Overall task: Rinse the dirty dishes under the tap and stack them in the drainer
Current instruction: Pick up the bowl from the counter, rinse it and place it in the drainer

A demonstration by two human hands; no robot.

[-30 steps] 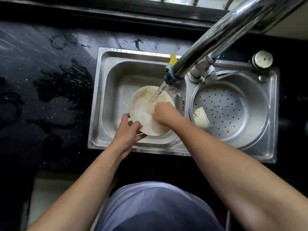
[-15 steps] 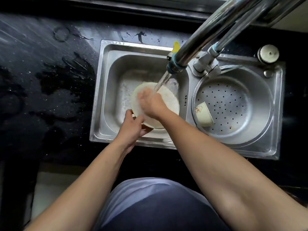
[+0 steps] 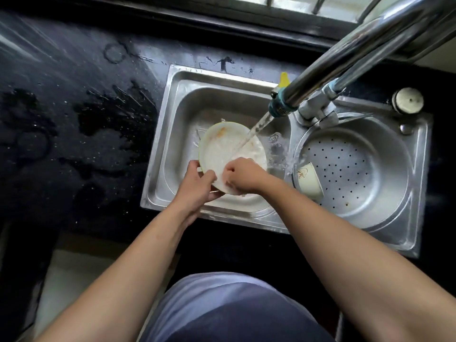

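Note:
A white plate [image 3: 222,149] with an orange smear near its far rim tilts over the left sink basin [image 3: 187,114]. Water runs onto it from the steel tap [image 3: 320,77]. My left hand [image 3: 197,183] grips the plate's near-left rim. My right hand [image 3: 243,177] lies on the plate's near face, fingers curled against it. In the round perforated drainer [image 3: 357,169] on the right, a small cream cup [image 3: 308,180] with a printed picture lies on its side against the left wall.
Wet black countertop [image 3: 74,132] spreads to the left with puddles. A round knob [image 3: 408,99] sits at the sink's far right corner. A yellow piece [image 3: 284,79] shows behind the tap. A window ledge runs along the back.
My right hand slid from the plate's upper middle back down to its near edge, uncovering the orange smear. The left hand keeps its grip on the rim.

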